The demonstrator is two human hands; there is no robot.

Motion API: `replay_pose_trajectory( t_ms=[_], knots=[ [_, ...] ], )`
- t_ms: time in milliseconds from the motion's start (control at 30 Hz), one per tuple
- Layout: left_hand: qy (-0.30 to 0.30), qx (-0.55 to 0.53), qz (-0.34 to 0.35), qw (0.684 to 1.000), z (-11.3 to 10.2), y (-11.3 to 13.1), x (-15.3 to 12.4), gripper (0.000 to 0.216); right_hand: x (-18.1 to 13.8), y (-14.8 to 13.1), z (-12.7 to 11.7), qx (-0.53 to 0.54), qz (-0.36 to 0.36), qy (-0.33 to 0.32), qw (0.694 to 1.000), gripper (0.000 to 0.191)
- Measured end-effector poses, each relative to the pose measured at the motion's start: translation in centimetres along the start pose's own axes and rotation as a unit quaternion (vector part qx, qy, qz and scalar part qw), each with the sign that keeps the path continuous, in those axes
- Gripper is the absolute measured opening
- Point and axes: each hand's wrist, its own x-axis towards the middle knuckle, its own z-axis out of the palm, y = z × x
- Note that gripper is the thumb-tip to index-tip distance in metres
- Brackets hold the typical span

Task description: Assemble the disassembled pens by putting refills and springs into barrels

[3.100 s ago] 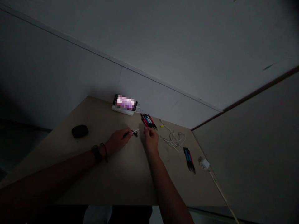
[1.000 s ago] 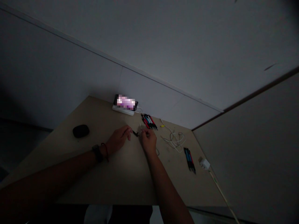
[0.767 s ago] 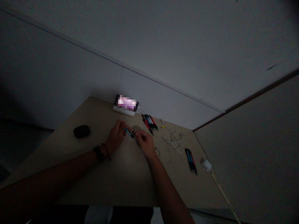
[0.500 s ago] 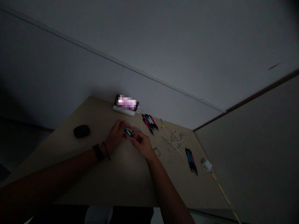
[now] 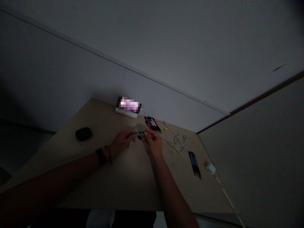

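Above the middle of the table, my left hand (image 5: 122, 140) grips the blue end of a slim pen (image 5: 134, 133) between thumb and fingers. The pen lies nearly level. My right hand (image 5: 154, 143) pinches its black end, and the fingertips cover part of it. A small dark piece shows under the pen between the hands; I cannot make out what it is. Just behind the right fingers lies a pile of red, blue, white and black pens (image 5: 154, 124). A thin pale stick (image 5: 143, 128) shows beside the pile.
A lit phone (image 5: 129, 105) leans on a white block (image 5: 125, 113) at the wall. To the left sits a black rounded case (image 5: 83, 134). White cables (image 5: 180, 146), another group of pens (image 5: 194, 164) and a white plug (image 5: 210, 168) lie to the right on the table (image 5: 118, 186).
Both hands have shifted, the right one up and rightward toward the pen pile. The pen has turned from slanted to nearly level, and more of it shows between the hands.
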Motion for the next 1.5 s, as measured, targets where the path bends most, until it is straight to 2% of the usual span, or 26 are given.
replay_pose_trajectory(
  t_ms=[100,200,333,533,700,833,933,1033,1133,1267,1500],
  knots=[
    [-0.047,0.088,0.027,0.995,0.0,0.3,-0.4,0.028,0.1,0.1,-0.3,0.013,-0.004,0.014,1.000,0.033],
    [-0.050,0.137,0.053,0.988,-0.1,0.4,-0.4,0.031,0.2,0.2,-0.4,0.010,-0.011,0.026,1.000,0.033],
    [-0.040,0.147,0.043,0.987,0.0,0.6,-0.3,0.031,0.3,0.2,-0.5,0.017,-0.009,0.039,0.999,0.034],
    [-0.061,0.137,0.006,0.989,-0.1,0.4,-0.3,0.034,0.4,-0.1,-0.5,0.026,-0.015,0.068,0.997,0.035],
    [-0.049,0.142,0.008,0.989,-0.1,0.4,-0.3,0.038,0.8,0.0,-0.9,0.040,-0.031,0.125,0.991,0.036],
    [-0.034,0.162,0.023,0.986,0.0,0.4,-0.3,0.038,0.9,0.4,-1.1,0.019,-0.038,0.122,0.992,0.036],
    [-0.001,0.189,0.071,0.979,-0.3,0.1,-0.2,0.033,1.0,0.7,-1.2,0.002,-0.042,0.119,0.992,0.036],
    [0.036,0.237,0.116,0.964,-0.9,-0.6,0.2,0.036,1.1,0.9,-1.1,-0.015,-0.046,0.115,0.992,0.036],
    [0.048,0.313,0.129,0.940,-1.4,-1.6,0.7,0.041,1.1,1.0,-1.0,-0.034,-0.046,0.103,0.993,0.037],
    [0.020,0.403,0.128,0.906,-1.6,-2.4,0.9,0.045,1.1,1.2,-0.9,-0.057,-0.046,0.083,0.994,0.035],
    [-0.021,0.507,0.094,0.856,-1.6,-1.9,0.4,0.053,0.9,1.6,-0.4,-0.048,-0.013,0.050,0.997,0.037]
  ],
)
